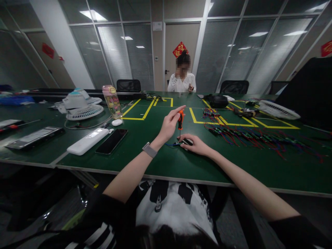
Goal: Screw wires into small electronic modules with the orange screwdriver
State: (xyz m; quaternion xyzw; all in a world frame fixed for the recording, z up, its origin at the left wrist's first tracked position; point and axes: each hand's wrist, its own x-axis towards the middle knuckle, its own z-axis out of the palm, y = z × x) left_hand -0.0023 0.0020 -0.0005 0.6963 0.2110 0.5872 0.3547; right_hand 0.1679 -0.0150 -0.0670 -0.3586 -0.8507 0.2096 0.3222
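My left hand is closed around an orange-handled screwdriver, held upright with its thin shaft pointing down. The tip meets a small dark module with blue wires lying on the green table. My right hand rests on the table and pinches that module to hold it still. A grey watch is on my left wrist. Both forearms reach in from the near edge.
Rows of wired modules with red and blue leads lie to the right. A black phone, a white power bank, a bottle and a small fan lie left. A person sits at the far side.
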